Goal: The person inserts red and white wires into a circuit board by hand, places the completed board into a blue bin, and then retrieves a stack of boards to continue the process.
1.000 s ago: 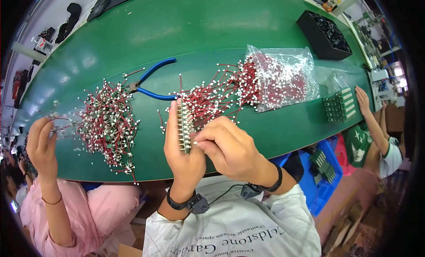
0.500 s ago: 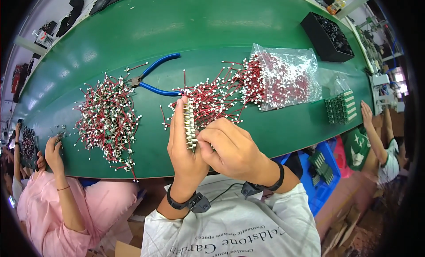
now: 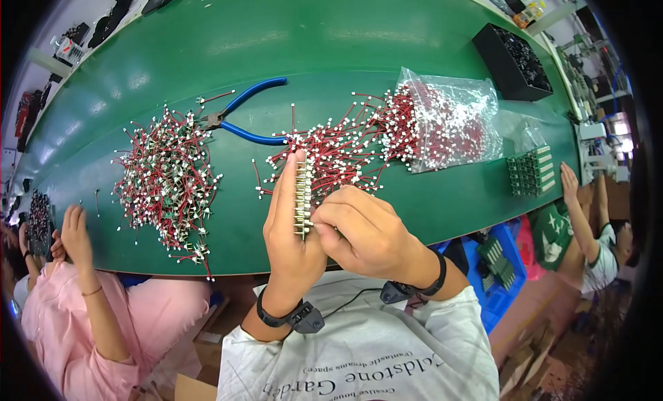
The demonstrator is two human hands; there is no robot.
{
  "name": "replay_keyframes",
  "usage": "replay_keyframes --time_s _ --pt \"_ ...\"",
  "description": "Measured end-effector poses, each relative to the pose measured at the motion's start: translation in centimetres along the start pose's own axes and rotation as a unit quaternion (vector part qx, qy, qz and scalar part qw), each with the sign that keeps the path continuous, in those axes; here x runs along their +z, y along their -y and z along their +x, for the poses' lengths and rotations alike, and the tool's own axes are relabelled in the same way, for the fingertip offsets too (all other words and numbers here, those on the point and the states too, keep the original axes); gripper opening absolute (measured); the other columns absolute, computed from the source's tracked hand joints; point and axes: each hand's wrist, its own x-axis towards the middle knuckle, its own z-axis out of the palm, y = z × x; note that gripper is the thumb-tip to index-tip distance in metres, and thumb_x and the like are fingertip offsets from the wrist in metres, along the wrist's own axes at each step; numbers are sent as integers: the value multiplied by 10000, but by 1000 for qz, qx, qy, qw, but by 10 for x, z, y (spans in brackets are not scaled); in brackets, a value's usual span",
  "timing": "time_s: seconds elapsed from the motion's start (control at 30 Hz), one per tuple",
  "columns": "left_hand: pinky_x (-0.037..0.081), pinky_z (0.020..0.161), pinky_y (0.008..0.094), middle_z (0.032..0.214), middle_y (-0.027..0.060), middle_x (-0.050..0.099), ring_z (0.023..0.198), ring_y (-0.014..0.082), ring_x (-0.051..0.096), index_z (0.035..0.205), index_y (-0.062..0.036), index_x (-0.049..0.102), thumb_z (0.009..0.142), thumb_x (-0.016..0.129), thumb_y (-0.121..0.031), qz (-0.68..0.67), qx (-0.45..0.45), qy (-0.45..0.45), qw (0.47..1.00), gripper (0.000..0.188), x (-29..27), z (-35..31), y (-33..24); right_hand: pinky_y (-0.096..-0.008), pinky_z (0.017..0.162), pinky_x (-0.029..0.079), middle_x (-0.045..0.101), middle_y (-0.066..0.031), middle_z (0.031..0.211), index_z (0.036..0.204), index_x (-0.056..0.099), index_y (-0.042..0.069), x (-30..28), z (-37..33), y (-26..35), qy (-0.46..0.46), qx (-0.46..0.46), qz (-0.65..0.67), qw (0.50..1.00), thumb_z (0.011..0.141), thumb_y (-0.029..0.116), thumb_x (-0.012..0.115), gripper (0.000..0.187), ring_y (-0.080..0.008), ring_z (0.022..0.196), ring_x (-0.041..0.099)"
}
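Note:
My left hand (image 3: 284, 228) is closed round a narrow circuit board panel (image 3: 302, 194), held upright with its edge toward me; white connectors and pins line its side. My right hand (image 3: 366, 228) is pinched at the lower end of the panel, touching it; whatever its fingertips grip is hidden. Just beyond both hands spreads a heap of red wires with white connectors (image 3: 338, 152). Blue-handled cutting pliers (image 3: 242, 118) lie open to the left of that heap, one handle reaching to it.
A second pile of wired connectors (image 3: 166, 177) lies left. To the right are a clear bag of red-wired connectors (image 3: 452, 128), a black box of dark parts (image 3: 514, 63) and stacked green boards (image 3: 530, 172). A blue bin (image 3: 514, 287) stands below the table edge. Co-workers sit on both sides.
My hands keep nearly the same hold on the panel. The view has shifted slightly. At the left, the co-worker's raised hand has drawn back from a small part on the table.

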Motion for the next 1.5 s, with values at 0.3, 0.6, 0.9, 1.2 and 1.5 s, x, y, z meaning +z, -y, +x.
replay_keyframes --time_s 0.3,0.6,0.9,1.2,1.5 --pt "423 1048 422 1394 264 501 1276 399 519 1432 95 374 829 597 23 19 4 -5 1000 646 -3 1 0 -341 571 526 619 -129 815 890 602 -38 5 1 5 -6 3 -13 1000 720 -78 691 196 -262 671 622" --pt "437 1032 425 1401 263 496 1272 395 526 1442 89 362 864 626 -69 10 22 -6 1000 655 -5 -1 0 -329 553 524 624 -126 776 855 606 -42 5 2 8 -31 -4 -12 999 745 -69 685 138 -248 637 619" --pt "439 1034 418 1389 259 511 1268 381 534 1439 81 381 880 634 -93 -17 -12 -3 1000 638 -3 -4 0 -324 550 521 627 -124 777 856 607 -40 5 -1 6 -19 0 -6 1000 748 -68 682 134 -243 636 619" --pt "443 1036 429 1381 271 511 1258 394 538 1431 88 386 852 619 -28 24 10 -5 1000 635 -5 -1 -5 -330 550 521 614 -125 777 885 607 -39 2 2 8 -15 -11 -17 1000 754 -59 692 157 -252 635 618" --pt "424 1055 460 1389 285 497 1259 432 522 1426 105 381 829 604 4 108 88 -15 990 645 -13 -3 1 -327 570 527 582 -103 800 915 606 -25 5 -1 8 30 -10 -27 999 770 -3 709 179 -240 681 614"
